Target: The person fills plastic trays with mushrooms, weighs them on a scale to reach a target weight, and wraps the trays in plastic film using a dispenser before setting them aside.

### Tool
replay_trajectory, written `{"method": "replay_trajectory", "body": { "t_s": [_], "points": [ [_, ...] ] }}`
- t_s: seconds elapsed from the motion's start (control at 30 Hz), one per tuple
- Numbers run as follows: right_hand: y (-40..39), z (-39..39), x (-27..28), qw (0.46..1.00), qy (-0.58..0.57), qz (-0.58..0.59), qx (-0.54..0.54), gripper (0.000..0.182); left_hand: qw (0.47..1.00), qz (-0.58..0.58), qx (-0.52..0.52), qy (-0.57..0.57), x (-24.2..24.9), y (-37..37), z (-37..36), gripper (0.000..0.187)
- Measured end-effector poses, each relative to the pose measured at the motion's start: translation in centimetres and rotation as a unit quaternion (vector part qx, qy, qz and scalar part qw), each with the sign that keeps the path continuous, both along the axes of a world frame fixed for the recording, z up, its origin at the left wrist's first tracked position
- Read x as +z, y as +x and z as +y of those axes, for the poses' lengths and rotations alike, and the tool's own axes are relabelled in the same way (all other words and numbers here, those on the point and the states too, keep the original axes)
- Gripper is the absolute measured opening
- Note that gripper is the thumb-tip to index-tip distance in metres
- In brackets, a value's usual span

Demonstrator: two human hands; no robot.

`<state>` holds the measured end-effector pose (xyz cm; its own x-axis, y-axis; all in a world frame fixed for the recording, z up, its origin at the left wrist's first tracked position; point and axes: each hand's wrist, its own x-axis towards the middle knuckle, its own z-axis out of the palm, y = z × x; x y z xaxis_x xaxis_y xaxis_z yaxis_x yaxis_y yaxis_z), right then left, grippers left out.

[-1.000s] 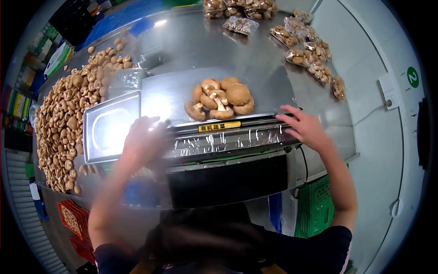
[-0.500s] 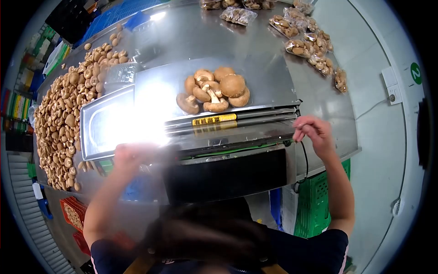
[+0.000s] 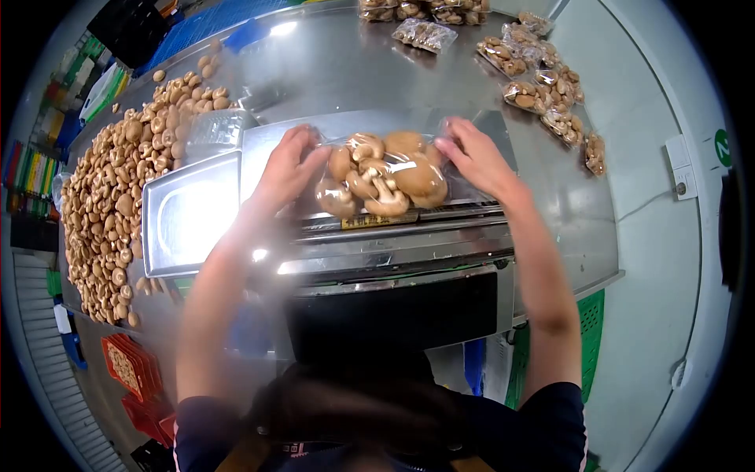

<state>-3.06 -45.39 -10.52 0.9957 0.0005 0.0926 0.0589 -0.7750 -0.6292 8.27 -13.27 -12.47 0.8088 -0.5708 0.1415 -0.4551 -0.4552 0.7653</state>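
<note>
Brown mushrooms [image 3: 379, 178] sit in a heap on the wrapping machine's flat metal top [image 3: 259, 141]. Clear plastic film [image 3: 410, 167] lies stretched over them and shines with glare. At the left end of the heap, my left hand [image 3: 292, 167] has its fingers closed on the film's edge. My right hand [image 3: 474, 160] grips the film at the opposite end, thumb against the fingers. Below the mushrooms, a yellow label [image 3: 380, 221] with dark characters is partly covered by the film. Any tray under the mushrooms is hidden.
A large pile of loose mushrooms [image 3: 110, 212] spreads along the left side. Beside it are a metal tray [image 3: 149, 236] and clear plastic trays [image 3: 214, 130]. Wrapped mushroom packs [image 3: 543, 98] lie at the back right. Red crates [image 3: 145, 370] stand on the floor.
Both hands have moved up and away from me, from the rollers to either end of the mushrooms. Film has been drawn over the mushrooms, which were uncovered before.
</note>
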Motion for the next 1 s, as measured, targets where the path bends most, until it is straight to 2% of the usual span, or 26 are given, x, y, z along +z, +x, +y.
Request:
{"method": "replay_trajectory", "body": {
  "t_s": [0.07,0.13,0.2,0.23,0.3,0.37,0.4,0.43,0.5,0.53,0.57,0.63,0.67,0.73,0.8,0.83,0.9,0.93,0.97,1.0],
  "points": [
    [-3.4,2.0,4.3,0.959,0.228,0.164,-0.024,0.036,0.983,0.183,0.000,0.027,4.5,-2.5,0.4,0.031],
    [-7.5,4.2,6.4,0.954,0.266,0.126,-0.053,0.031,0.945,0.326,0.002,0.012,7.3,-6.2,1.2,0.034],
    [-11.3,5.7,9.4,0.898,0.347,0.252,-0.096,0.030,0.890,0.456,-0.003,0.004,9.7,-9.3,2.2,0.038],
    [-13.0,6.7,9.9,0.882,0.359,0.277,-0.130,0.029,0.877,0.475,0.077,-0.001,10.3,-11.6,2.2,0.041],
    [-16.1,7.9,8.8,0.859,0.382,0.307,-0.151,0.029,0.860,0.491,0.138,0.020,10.4,-15.0,2.3,0.039],
    [-18.3,8.5,6.0,0.829,0.414,0.337,-0.168,0.027,0.862,0.502,0.032,0.062,8.0,-16.9,4.2,0.034],
    [-19.5,9.1,3.9,0.833,0.399,0.328,-0.196,0.025,0.908,0.407,0.038,0.095,5.2,-18.4,4.8,0.028],
    [-20.7,9.6,2.4,0.854,0.383,0.282,-0.211,0.023,0.927,0.341,0.062,0.145,4.4,-19.7,4.7,0.023],
    [-22.6,11.3,-2.1,0.937,0.257,0.099,-0.213,0.021,0.975,0.136,0.074,0.157,1.1,-21.5,5.4,0.027],
    [-22.9,11.7,-3.5,0.936,0.260,0.069,-0.227,0.020,0.980,0.132,0.088,0.124,-0.5,-22.1,5.8,0.020],
    [-22.6,12.5,-3.3,0.933,0.216,0.080,-0.276,0.018,0.979,0.139,0.107,0.107,-1.6,-22.3,6.3,0.021],
    [-23.1,12.4,-4.5,0.929,0.195,0.112,-0.294,0.030,0.989,0.028,0.114,0.086,-3.3,-23.0,7.7,0.027],
    [-23.6,12.4,-5.6,0.936,0.140,0.081,-0.314,0.045,0.984,0.042,0.147,0.088,-2.8,-23.5,8.2,0.033],
    [-24.2,12.3,-4.8,0.937,0.121,0.129,-0.301,0.048,0.978,0.104,0.153,0.097,-4.4,-23.5,11.7,0.040],
    [-25.8,11.8,-4.3,0.927,0.154,0.202,-0.277,0.047,0.939,0.280,0.179,0.084,0.4,-23.8,12.2,0.042],
    [-26.6,11.7,-3.3,0.912,0.189,0.244,-0.269,0.046,0.902,0.370,0.205,0.085,2.5,-24.3,12.2,0.043],
    [-28.9,11.9,-3.2,0.840,0.278,0.377,-0.273,0.040,0.932,0.319,0.091,0.150,0.5,-25.7,17.5,0.041],
    [-30.7,12.2,-5.0,0.810,0.294,0.420,-0.284,0.038,0.913,0.349,0.085,0.191,-3.3,-27.0,21.5,0.039],
    [-32.4,12.8,-7.6,0.780,0.308,0.459,-0.294,0.036,0.883,0.412,0.136,0.181,-5.7,-28.5,22.5,0.034],
    [-33.5,13.9,-10.1,0.779,0.292,0.469,-0.296,0.034,0.846,0.467,0.191,0.169,-8.1,-30.0,23.6,0.030]
  ]
}}
